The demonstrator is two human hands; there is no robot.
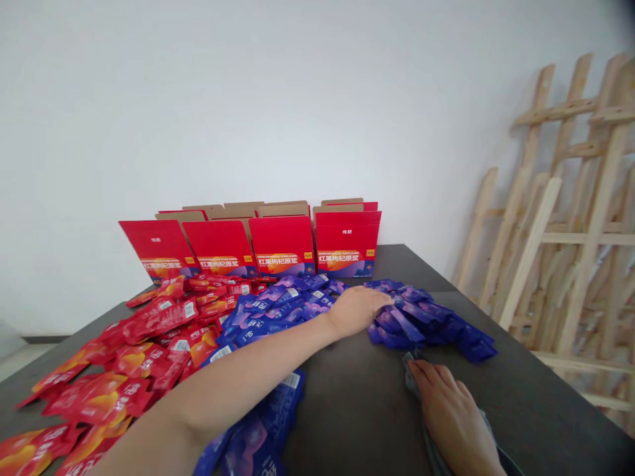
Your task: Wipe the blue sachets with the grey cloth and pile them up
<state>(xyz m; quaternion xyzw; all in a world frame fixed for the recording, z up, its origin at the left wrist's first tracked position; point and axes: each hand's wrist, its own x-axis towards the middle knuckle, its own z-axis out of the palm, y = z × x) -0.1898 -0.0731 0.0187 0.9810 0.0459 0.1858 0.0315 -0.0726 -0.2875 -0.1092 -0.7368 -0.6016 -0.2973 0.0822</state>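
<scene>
My left hand [358, 309] reaches across the table to the left edge of a fanned row of blue-purple sachets [421, 314]. Its fingers are bent together and closed at a sachet there; the fingertips are partly hidden. Low on the right, my right hand [454, 413] is closed over a grey cloth [411, 380], which shows past its fingertips and along its side. Left of my left hand lies a heap of more blue sachets [262, 320], partly behind the forearm. Red-orange sachets [143, 360] are piled farther left.
Several red boxes with raised flaps [282, 244] stand in rows at the back of the dark table [352, 403], before a white wall [317, 99]. Wooden frames [570, 238] lean by the wall, beyond the table's right edge.
</scene>
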